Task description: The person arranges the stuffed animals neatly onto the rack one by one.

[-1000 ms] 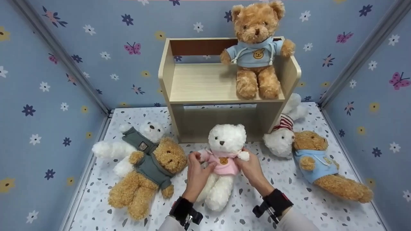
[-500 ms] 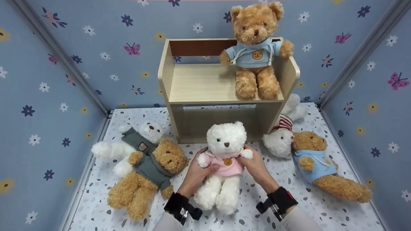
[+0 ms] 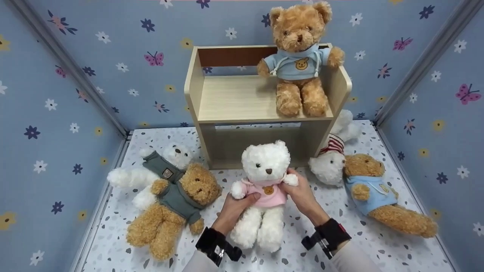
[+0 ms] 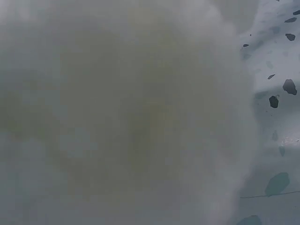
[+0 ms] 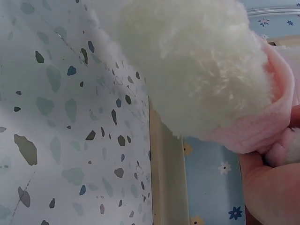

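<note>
A white teddy bear in a pink hoodie with a small bear badge faces me in front of the shelf, upright between both hands. My left hand grips its side under the arm, thumb across the front of the hoodie. On the other side my right hand holds the bear at its chest, just below the paw. Blurred white fur fills most of the left wrist view. In the right wrist view the right hand presses against the pink hoodie, below the white legs.
Behind stands a two-level wooden shelf with a brown bear in a blue hoodie on top. At left, a brown bear in green overlaps a white bear. A white bear and brown bear lie at right.
The white bear has been turned upright and lifted slightly, its face swinging from leftward toward me. My left hand has shifted its grip lower, from the arm to the bear's side.
</note>
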A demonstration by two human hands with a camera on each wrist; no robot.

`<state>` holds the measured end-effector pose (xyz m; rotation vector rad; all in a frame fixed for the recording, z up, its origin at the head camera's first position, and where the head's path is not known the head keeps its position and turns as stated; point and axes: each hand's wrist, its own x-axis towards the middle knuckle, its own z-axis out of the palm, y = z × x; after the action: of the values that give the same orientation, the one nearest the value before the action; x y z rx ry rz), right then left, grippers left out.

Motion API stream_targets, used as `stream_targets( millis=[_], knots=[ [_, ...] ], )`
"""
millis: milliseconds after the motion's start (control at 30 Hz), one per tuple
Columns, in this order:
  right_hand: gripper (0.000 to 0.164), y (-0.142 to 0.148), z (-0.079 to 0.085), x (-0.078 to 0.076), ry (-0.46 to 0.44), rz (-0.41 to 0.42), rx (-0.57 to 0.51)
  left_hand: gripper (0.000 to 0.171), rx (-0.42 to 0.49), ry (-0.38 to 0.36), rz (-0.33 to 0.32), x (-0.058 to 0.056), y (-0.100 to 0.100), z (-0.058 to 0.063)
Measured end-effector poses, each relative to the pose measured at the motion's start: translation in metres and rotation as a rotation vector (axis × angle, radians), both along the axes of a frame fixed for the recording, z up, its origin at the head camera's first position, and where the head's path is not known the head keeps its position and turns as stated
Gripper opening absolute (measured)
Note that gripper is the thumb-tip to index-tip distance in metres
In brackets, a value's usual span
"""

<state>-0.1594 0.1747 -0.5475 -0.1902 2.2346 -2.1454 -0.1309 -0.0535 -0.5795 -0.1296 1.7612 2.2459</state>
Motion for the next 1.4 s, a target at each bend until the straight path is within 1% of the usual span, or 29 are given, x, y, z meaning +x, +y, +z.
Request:
stream_targets(
  millis=[67,100,167,267,333,500,633,733,767,867,967,1067,1167,1267,1400],
  knots=[
    [0.043,-0.001,-0.001,0.001,0.006,-0.01,0.014,0.055,0.009,0.002,-0.032,0.0,0.0,0.0],
    [0.043,-0.001,-0.001,0.001,0.008,-0.012,0.018,0.056,0.006,0.007,-0.036,0.0,0.001,0.0],
    [0.042,-0.001,-0.001,0.002,0.013,-0.01,0.028,0.056,-0.014,0.002,-0.024,0.0,0.002,0.001],
    [0.044,-0.001,0.0,0.002,0.007,0.015,0.023,0.054,-0.063,-0.006,0.031,-0.001,0.004,0.002],
    [0.048,0.0,0.001,0.001,-0.003,0.031,0.021,0.054,-0.093,-0.007,0.07,-0.003,0.004,0.004],
    [0.065,0.007,0.003,0.001,-0.027,0.054,-0.034,0.056,-0.086,0.028,0.154,-0.01,0.003,0.013],
    [0.066,0.016,0.003,0.004,-0.035,0.069,-0.083,0.059,-0.082,0.07,0.216,-0.017,-0.001,0.024],
    [0.061,0.023,0.002,0.006,-0.029,0.06,-0.11,0.06,-0.09,0.106,0.249,-0.021,-0.006,0.037],
    [0.06,0.026,0.001,0.007,-0.027,0.053,-0.119,0.059,-0.097,0.121,0.252,-0.023,-0.007,0.041],
    [0.052,0.034,-0.003,0.009,-0.008,0.038,-0.122,0.057,-0.105,0.135,0.251,-0.026,-0.013,0.056],
    [0.047,0.042,-0.008,0.01,-0.001,0.025,-0.115,0.053,-0.091,0.163,0.261,-0.031,-0.017,0.071],
    [0.042,0.048,-0.013,0.01,-0.007,0.004,-0.076,0.053,-0.089,0.24,0.274,-0.038,-0.019,0.087],
    [0.039,0.053,-0.019,0.009,-0.024,-0.025,-0.037,0.053,-0.121,0.302,0.268,-0.045,-0.021,0.105],
    [0.036,0.056,-0.023,0.01,-0.042,-0.044,-0.037,0.055,-0.127,0.352,0.245,-0.053,-0.021,0.124],
    [0.035,0.058,-0.025,0.011,-0.048,-0.049,-0.051,0.054,-0.069,0.406,0.226,-0.066,-0.02,0.148]
  ],
)
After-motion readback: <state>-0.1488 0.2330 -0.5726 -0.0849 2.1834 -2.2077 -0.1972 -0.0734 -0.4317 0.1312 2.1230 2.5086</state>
